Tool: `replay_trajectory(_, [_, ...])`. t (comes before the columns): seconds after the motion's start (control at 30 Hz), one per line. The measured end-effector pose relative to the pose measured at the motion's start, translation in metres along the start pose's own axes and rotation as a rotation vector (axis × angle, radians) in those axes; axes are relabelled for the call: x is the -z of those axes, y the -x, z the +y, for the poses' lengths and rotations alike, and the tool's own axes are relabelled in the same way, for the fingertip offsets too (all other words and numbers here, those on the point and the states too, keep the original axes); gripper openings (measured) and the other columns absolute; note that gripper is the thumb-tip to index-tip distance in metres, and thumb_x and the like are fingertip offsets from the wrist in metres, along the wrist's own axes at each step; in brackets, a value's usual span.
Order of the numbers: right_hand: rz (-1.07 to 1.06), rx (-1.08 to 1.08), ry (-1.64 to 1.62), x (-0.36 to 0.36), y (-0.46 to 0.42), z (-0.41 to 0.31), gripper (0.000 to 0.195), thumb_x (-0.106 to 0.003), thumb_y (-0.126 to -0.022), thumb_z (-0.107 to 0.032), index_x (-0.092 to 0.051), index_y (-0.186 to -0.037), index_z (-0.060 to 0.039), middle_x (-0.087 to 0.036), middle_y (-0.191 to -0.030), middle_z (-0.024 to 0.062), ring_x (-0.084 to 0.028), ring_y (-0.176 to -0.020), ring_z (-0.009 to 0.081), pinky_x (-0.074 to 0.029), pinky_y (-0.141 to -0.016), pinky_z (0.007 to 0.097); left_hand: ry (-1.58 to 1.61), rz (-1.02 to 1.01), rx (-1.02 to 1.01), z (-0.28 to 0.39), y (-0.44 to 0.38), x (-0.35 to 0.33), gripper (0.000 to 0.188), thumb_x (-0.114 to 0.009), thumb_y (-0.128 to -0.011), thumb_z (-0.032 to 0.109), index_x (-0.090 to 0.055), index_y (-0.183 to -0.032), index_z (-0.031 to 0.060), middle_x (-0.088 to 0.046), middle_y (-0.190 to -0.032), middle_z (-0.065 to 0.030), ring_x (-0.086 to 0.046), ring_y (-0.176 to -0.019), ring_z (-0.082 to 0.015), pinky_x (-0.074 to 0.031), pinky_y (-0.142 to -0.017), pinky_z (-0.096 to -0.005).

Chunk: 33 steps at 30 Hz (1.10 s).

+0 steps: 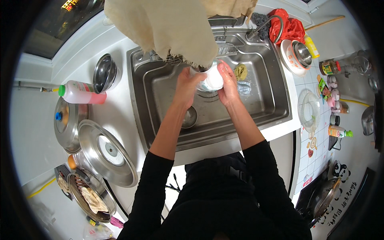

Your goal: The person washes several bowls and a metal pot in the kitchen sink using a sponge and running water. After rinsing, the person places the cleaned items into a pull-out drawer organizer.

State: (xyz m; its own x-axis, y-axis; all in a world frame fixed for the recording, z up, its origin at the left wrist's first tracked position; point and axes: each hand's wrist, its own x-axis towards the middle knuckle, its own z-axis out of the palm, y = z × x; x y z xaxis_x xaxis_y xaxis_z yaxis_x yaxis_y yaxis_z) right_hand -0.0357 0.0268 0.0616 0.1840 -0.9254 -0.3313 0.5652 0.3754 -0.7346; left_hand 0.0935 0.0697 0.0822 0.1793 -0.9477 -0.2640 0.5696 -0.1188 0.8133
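Observation:
Over the stainless steel sink (162,99), a white bowl (213,80) is held between my two hands. My left hand (186,85) grips its left side, thumb on top. My right hand (228,82) is wrapped around the right side and looks wet. A beige cloth (168,27) hangs in front of the far part of the sink and hides the tap's outlet, if one is there. On the sink floor right of the bowl lie a crumpled yellow-green cloth (240,72) and a crumpled translucent bluish item (244,88). A round metal piece (189,117) sits near my left forearm.
Left counter: a metal bowl (105,73), a pink-liquid bottle (82,92), a lidded pot (70,126) and a large steel lid (108,151). Right: stacked bowls (300,55), a red plastic bag (286,27), a curved metal spout (277,22), a clear glass plate (309,111) and a wok (325,201).

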Motion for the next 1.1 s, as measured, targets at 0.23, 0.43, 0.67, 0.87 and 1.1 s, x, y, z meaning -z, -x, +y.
replay_trajectory(0.23, [-0.035,-0.023,-0.032,0.005,0.0,0.0,0.048,-0.066,-0.084,-0.029,-0.05,-0.124,-0.0071,-0.06,-0.112,0.006,-0.057,-0.101,0.0163,-0.048,-0.086,0.0327,-0.015,-0.064,-0.012,-0.003,0.003,0.004,0.048,-0.061,-0.065,-0.006,-0.046,-0.11,-0.0033,-0.056,-0.103,-0.0082,-0.055,-0.097,-0.0174,-0.043,-0.084,-0.0304])
replay_trajectory(0.43, [-0.02,0.01,0.001,0.001,0.0,-0.005,0.049,-0.07,-0.082,-0.028,-0.051,-0.122,-0.0074,-0.061,-0.109,0.0063,-0.059,-0.098,0.0164,-0.049,-0.084,0.0319,0.085,-0.102,-0.012,-0.004,0.002,0.008,0.051,-0.059,-0.064,-0.008,-0.045,-0.113,-0.0035,-0.056,-0.105,-0.0091,-0.056,-0.096,-0.0182,-0.044,-0.084,-0.0302])
replay_trajectory(0.67, [0.033,-0.004,-0.03,-0.002,0.0,-0.005,0.052,-0.074,-0.077,-0.029,-0.053,-0.119,-0.0073,-0.061,-0.108,0.0071,-0.059,-0.096,0.0163,-0.05,-0.081,0.0314,0.045,-0.065,-0.008,0.002,-0.002,-0.003,0.048,-0.06,-0.065,-0.008,-0.046,-0.11,-0.0008,-0.057,-0.104,-0.009,-0.056,-0.099,-0.019,-0.044,-0.087,-0.0311])
replay_trajectory(0.87, [-0.043,-0.037,-0.014,0.01,-0.011,0.0,0.053,-0.062,-0.086,-0.037,-0.049,-0.125,-0.0036,-0.059,-0.113,0.0063,-0.058,-0.1,0.0182,-0.047,-0.087,0.0347,0.063,-0.172,-0.053,-0.006,0.002,0.01,0.043,-0.062,-0.075,-0.005,-0.047,-0.115,-0.0012,-0.057,-0.11,-0.01,-0.057,-0.1,-0.0183,-0.044,-0.087,-0.0319])
replay_trajectory(1.1, [0.035,0.213,0.506,-0.023,0.008,0.014,0.068,-0.067,-0.083,-0.031,-0.036,-0.135,-0.0004,-0.05,-0.122,0.0151,-0.053,-0.107,0.0241,-0.043,-0.091,0.0347,0.286,-0.016,-0.1,-0.018,-0.002,0.017,0.027,-0.056,-0.085,0.0,-0.055,-0.112,-0.0027,-0.062,-0.105,-0.0075,-0.059,-0.093,-0.0136,-0.046,-0.083,-0.0286])
